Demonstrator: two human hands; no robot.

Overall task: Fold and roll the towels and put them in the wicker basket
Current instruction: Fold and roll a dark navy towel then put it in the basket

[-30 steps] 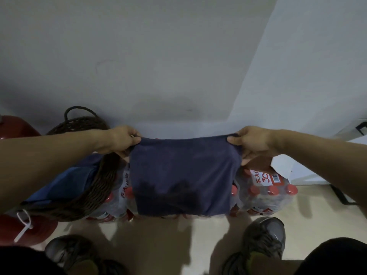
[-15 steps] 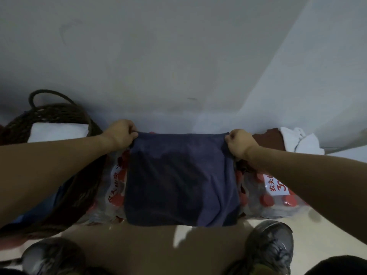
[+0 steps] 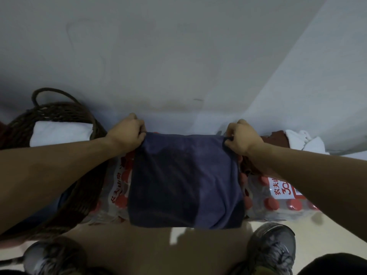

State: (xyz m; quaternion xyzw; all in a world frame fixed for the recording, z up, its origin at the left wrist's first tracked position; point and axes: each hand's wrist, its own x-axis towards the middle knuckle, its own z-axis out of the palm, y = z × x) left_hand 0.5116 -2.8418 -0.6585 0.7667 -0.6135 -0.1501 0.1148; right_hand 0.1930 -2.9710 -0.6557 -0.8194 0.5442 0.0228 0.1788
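A dark blue towel (image 3: pixel 184 179) lies spread over shrink-wrapped packs of red-capped bottles (image 3: pixel 278 197). My left hand (image 3: pixel 127 133) pinches its far left corner and my right hand (image 3: pixel 241 138) pinches its far right corner, both close to the wall. The near edge of the towel hangs over the front of the packs. The dark wicker basket (image 3: pixel 59 114) stands at the left, partly behind my left forearm, with a white towel (image 3: pixel 59 133) and something blue inside it.
A brown towel (image 3: pixel 278 139) and a white towel (image 3: pixel 305 141) lie at the far right on the packs. A grey wall rises right behind everything. My two shoes (image 3: pixel 272 249) stand on the pale floor in front.
Both hands have carried the towel's top edge away from me and down onto the bottle packs. The towel now lies on the packs instead of hanging in front. The view tilted further down.
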